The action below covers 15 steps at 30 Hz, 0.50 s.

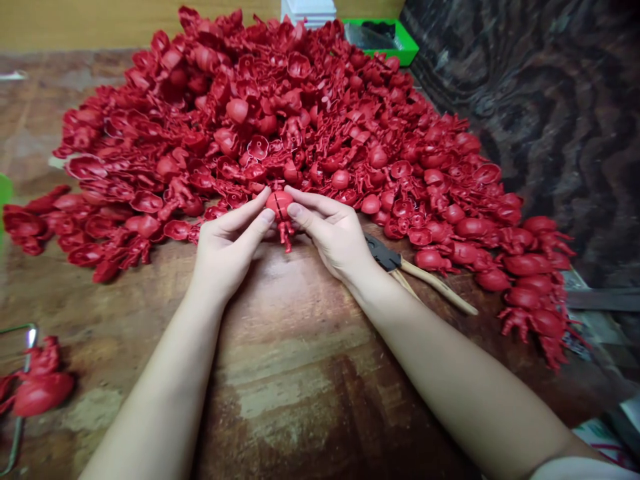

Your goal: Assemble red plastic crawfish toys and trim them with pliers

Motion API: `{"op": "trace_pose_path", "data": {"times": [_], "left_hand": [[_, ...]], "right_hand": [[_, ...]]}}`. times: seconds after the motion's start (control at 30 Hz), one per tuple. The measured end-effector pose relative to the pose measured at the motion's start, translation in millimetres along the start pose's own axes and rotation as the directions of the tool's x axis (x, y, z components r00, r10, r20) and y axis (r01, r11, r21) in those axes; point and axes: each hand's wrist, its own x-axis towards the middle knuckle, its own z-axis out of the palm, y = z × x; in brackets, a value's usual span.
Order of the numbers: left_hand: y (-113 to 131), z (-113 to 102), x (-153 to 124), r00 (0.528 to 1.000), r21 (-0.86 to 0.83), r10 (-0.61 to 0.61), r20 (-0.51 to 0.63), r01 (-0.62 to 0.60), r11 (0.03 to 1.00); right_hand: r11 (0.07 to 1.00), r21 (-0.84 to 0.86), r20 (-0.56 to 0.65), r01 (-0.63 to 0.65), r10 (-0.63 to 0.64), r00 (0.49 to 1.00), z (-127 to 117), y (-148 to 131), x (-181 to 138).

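Observation:
Between both hands is a small red plastic figure (279, 205) with a round body and little limbs hanging below it. A dark gap runs down the middle of the round body, between two shell halves. My left hand (233, 237) pinches its left side with thumb and forefinger. On the other side my right hand (327, 230) grips it the same way. The remaining fingers are curled and partly hidden. Just beyond the hands rises a big heap of red plastic parts (237, 111), with shells, limbs and round bodies mixed together.
Pliers (440, 287) with tan handles lie right of my right hand. A green tray (407, 48) and white stacked items (309, 10) stand behind the heap. At the left edge, a red figure (45, 390) lies by a metal wire frame (17, 440). The wooden table (280, 387) looks worn.

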Motion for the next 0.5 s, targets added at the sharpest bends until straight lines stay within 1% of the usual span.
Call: {"op": "trace_pose_path", "data": {"times": [0.07, 0.17, 0.27, 0.4, 0.5], "left_hand": [[0.0, -1.6, 0.8, 1.000, 0.025, 0.019, 0.003, -0.019, 1.000], [1.8, -3.9, 1.0, 0.999, 0.049, 0.004, 0.032, -0.005, 0.999], [4.0, -4.9, 0.0, 0.999, 0.075, 0.005, 0.048, -0.009, 0.997], [2.8, -4.3, -1.3, 0.999, 0.101, 0.029, 0.024, -0.032, 0.994], [-0.3, -4.2, 0.1, 1.000, 0.030, 0.022, 0.012, -0.023, 0.999]], "right_hand": [[0.999, 0.034, -0.001, -0.021, 0.022, 1.000, -0.8, -1.3, 0.3], [0.994, 0.088, 0.007, -0.061, 0.061, 0.998, -2.1, -3.7, 0.4], [0.992, 0.099, 0.000, -0.080, 0.080, 0.997, -3.2, -3.8, 0.5], [0.996, 0.030, -0.009, -0.079, 0.080, 0.997, -3.3, -1.0, 0.4], [0.996, -0.093, 0.000, -0.020, 0.020, 1.000, 0.2, -3.2, -2.0]]}}
